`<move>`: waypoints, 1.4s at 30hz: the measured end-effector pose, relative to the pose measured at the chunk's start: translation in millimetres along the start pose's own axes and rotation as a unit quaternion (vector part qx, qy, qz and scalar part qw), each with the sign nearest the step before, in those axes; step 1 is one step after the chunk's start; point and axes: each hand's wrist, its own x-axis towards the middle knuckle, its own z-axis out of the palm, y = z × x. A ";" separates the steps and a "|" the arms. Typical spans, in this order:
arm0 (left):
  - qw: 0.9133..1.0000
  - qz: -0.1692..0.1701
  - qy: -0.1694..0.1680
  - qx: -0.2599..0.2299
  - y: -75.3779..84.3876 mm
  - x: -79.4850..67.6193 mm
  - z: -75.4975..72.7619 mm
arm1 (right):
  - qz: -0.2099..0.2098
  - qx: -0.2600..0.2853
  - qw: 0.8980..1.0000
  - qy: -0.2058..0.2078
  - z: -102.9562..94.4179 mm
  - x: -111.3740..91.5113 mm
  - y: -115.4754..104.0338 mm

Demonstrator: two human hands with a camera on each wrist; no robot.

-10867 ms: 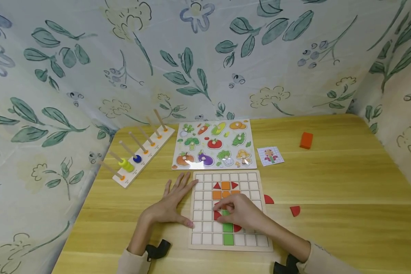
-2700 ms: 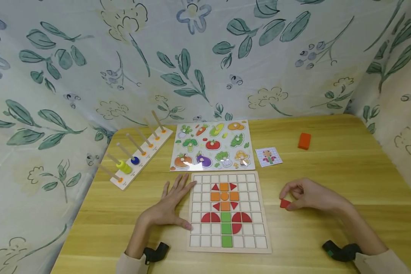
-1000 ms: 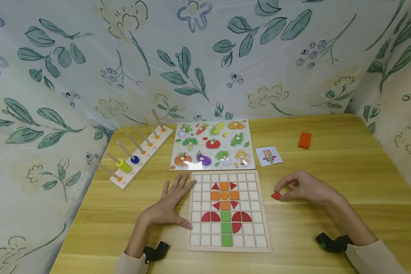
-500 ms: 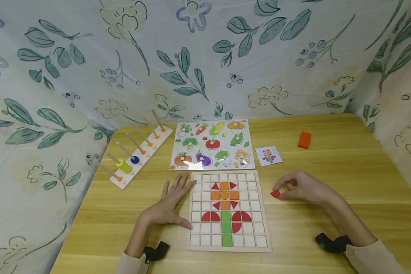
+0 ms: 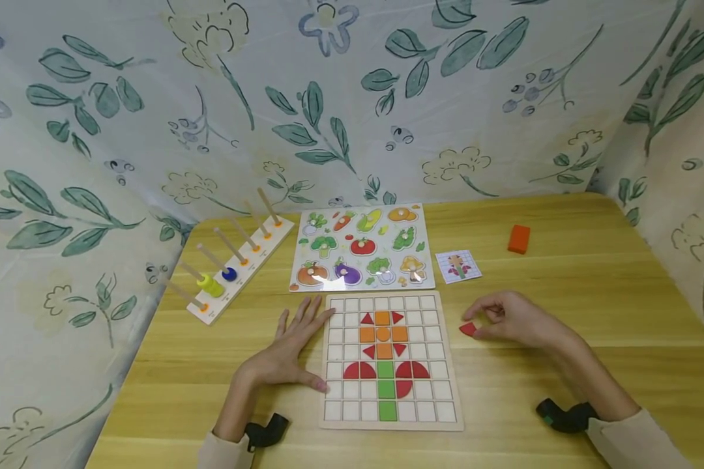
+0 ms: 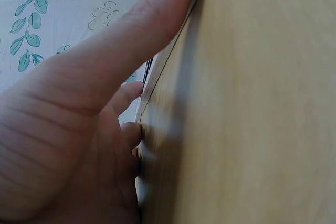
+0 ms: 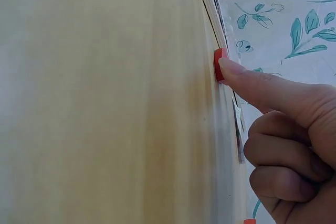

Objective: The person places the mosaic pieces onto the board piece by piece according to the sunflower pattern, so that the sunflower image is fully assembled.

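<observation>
A wooden grid board (image 5: pixel 337 412) lies on the table, with red, orange and green pieces forming a flower shape in its cells. My left hand (image 5: pixel 284 355) rests flat at its left edge, fingers spread, thumb and fingertips touching the frame. Right of the board, my right hand (image 5: pixel 519 319) pinches a red quarter-circle piece (image 5: pixel 468 329) between thumb and index finger, just at the table surface. In the right wrist view the thumb presses against this red piece (image 7: pixel 219 65), and the other fingers are curled in. The left wrist view shows the left thumb (image 6: pixel 131 40) against the board's side.
A pattern card (image 5: pixel 459 266) lies beyond the right hand, beside a vegetable puzzle board (image 5: pixel 328 221). An orange-red block (image 5: pixel 519 240) sits at the back right. Far left stands a peg stand (image 5: pixel 234 286) with yellow and blue rings on two pegs.
Since the oldest frame, a second red quarter-circle has joined the left side of the pattern. Lately the right hand, pinching another quarter-circle, has slid slightly left and away. The left hand stays put.
</observation>
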 end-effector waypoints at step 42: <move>1.000 0.004 0.003 -0.007 -0.9 0.2 1.5 | 0.066 -0.028 0.996 0.057 11.1 -5.6 -18.2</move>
